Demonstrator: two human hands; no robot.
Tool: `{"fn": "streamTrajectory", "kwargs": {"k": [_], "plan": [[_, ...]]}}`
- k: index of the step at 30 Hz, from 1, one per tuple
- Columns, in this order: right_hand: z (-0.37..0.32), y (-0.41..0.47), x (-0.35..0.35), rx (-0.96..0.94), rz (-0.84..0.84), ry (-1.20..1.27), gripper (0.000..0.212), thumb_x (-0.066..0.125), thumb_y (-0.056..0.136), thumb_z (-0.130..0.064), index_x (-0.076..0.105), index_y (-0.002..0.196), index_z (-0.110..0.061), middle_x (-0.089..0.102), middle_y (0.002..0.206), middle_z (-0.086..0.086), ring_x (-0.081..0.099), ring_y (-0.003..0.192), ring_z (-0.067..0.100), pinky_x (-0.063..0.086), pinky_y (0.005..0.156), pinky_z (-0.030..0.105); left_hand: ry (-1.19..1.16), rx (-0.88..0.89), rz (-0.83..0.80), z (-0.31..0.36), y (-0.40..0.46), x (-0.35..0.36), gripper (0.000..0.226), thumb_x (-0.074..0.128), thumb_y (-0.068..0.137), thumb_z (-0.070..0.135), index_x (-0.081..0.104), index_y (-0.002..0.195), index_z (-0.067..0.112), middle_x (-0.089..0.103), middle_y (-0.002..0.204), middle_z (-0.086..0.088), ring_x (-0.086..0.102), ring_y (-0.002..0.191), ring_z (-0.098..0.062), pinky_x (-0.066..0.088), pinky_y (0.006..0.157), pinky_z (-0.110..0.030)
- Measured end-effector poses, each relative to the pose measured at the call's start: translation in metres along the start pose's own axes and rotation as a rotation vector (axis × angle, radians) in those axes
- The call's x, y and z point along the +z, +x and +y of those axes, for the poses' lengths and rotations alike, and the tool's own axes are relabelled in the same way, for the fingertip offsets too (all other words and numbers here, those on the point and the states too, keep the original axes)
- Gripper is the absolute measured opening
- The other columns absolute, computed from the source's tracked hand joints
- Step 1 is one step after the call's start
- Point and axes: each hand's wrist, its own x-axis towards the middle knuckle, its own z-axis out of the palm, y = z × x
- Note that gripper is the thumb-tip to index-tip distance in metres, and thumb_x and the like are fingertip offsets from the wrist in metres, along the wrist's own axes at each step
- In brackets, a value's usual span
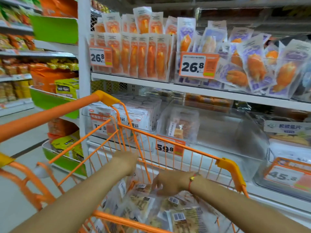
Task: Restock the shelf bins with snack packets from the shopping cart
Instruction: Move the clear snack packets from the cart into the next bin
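Both my hands are down in the shopping cart (185, 148), over the snack packets (168, 204).

My right hand (170, 184) is nearer, fingers curled down onto the top packet at its 6 o'clock; I cannot tell if it grips. My left hand (129, 163) sits at 10 o'clock, its fingers hidden. The near-empty shelf bin (218, 130) lies at 1 o'clock.

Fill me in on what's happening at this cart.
A person is restocking from an orange shopping cart parked against the snack shelves. Both hands are down inside it: the right hand reaches onto the pile of clear snack packets, while the left hand is bent down behind the cart's wire wall, its grip hidden. The clear bin ahead is mostly empty.
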Motion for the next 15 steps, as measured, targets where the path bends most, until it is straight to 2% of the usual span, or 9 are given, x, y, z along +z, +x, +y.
{"fn": "streamTrajectory", "kwargs": {"k": [1, 3, 4, 6, 7, 9, 11, 13, 15], "plan": [[-0.005, 0.014, 0.007, 0.029, -0.102, -0.025, 0.051, 0.047, 0.099, -0.037, 0.043, 0.141, -0.009, 0.048, 0.140, 0.015, 0.048, 0.123, 0.035, 0.042, 0.101, 0.047, 0.057, -0.025, -0.027, 0.004, 0.003, 0.003, 0.031, 0.041, 0.098, 0.006, 0.050, 0.127, 0.009, 0.056, 0.097, -0.007, 0.055, 0.098, -0.027, 0.045, 0.092, -0.037], [-0.010, 0.037, 0.021, 0.057, -0.214, -0.041, 0.056, 0.050, 0.097, -0.040, 0.044, 0.130, 0.004, 0.050, 0.128, 0.023, 0.053, 0.107, 0.041, 0.047, 0.084, 0.053, 0.143, -0.061, -0.033, 0.009, 0.012, 0.010, 0.029, 0.040, 0.099, 0.009, 0.053, 0.125, 0.012, 0.060, 0.115, -0.007, 0.058, 0.108, -0.023, 0.047, 0.089, -0.034], [-0.012, 0.044, 0.027, 0.063, -0.231, -0.043, 0.053, 0.054, 0.096, -0.036, 0.044, 0.126, 0.007, 0.048, 0.125, 0.024, 0.053, 0.102, 0.041, 0.048, 0.078, 0.052, 0.160, -0.071, -0.011, 0.008, 0.017, 0.013, 0.028, 0.040, 0.099, 0.010, 0.055, 0.123, 0.012, 0.060, 0.115, -0.006, 0.059, 0.107, -0.021, 0.047, 0.086, -0.032], [-0.012, 0.051, 0.035, 0.058, -0.185, 0.002, 0.061, 0.063, 0.091, -0.030, 0.038, 0.134, 0.005, 0.037, 0.140, 0.021, 0.048, 0.114, 0.040, 0.046, 0.090, 0.051, 0.069, -0.096, 0.017, 0.004, 0.023, 0.019, 0.030, 0.044, 0.099, 0.013, 0.053, 0.127, 0.011, 0.059, 0.119, -0.007, 0.059, 0.109, -0.023, 0.047, 0.090, -0.033], [-0.013, 0.052, 0.037, 0.045, -0.150, 0.035, 0.060, 0.067, 0.088, -0.029, 0.042, 0.131, 0.003, 0.041, 0.138, 0.023, 0.049, 0.114, 0.038, 0.047, 0.092, 0.048, -0.018, -0.108, 0.008, 0.003, 0.024, 0.022, 0.034, 0.048, 0.098, 0.015, 0.048, 0.131, 0.008, 0.056, 0.126, -0.008, 0.057, 0.114, -0.024, 0.045, 0.094, -0.034], [-0.014, 0.050, 0.040, 0.050, -0.066, 0.211, 0.043, 0.073, 0.082, -0.029, 0.048, 0.110, -0.007, 0.058, 0.114, 0.015, 0.057, 0.100, 0.030, 0.049, 0.085, 0.044, -0.138, -0.124, -0.039, 0.003, 0.022, 0.024, 0.045, 0.055, 0.095, 0.017, 0.042, 0.135, 0.003, 0.054, 0.132, -0.010, 0.055, 0.119, -0.025, 0.045, 0.096, -0.034], [-0.016, 0.044, 0.038, 0.067, -0.022, 0.391, 0.037, 0.075, 0.080, -0.026, 0.043, 0.097, -0.019, 0.054, 0.091, 0.001, 0.055, 0.091, 0.025, 0.047, 0.076, 0.037, -0.152, -0.127, -0.073, 0.004, 0.022, 0.024, 0.047, 0.060, 0.092, 0.016, 0.043, 0.134, 0.003, 0.055, 0.132, -0.011, 0.056, 0.119, -0.025, 0.046, 0.094, -0.034], [-0.018, 0.033, 0.029, 0.095, 0.007, 0.399, 0.041, 0.076, 0.079, -0.023, 0.042, 0.101, -0.020, 0.047, 0.095, -0.001, 0.049, 0.091, 0.021, 0.044, 0.073, 0.031, -0.137, -0.125, -0.116, 0.001, 0.020, 0.018, 0.046, 0.061, 0.092, 0.018, 0.046, 0.134, 0.006, 0.055, 0.132, -0.011, 0.056, 0.118, -0.026, 0.046, 0.090, -0.035], [-0.015, 0.017, 0.014, 0.112, 0.046, 0.394, 0.052, 0.077, 0.077, -0.021, 0.041, 0.115, -0.016, 0.045, 0.106, 0.000, 0.048, 0.092, 0.019, 0.043, 0.072, 0.029, -0.167, -0.103, -0.119, -0.010, 0.015, 0.007, 0.036, 0.059, 0.093, 0.018, 0.051, 0.125, 0.007, 0.059, 0.120, -0.012, 0.061, 0.105, -0.026, 0.047, 0.082, -0.035]]}}
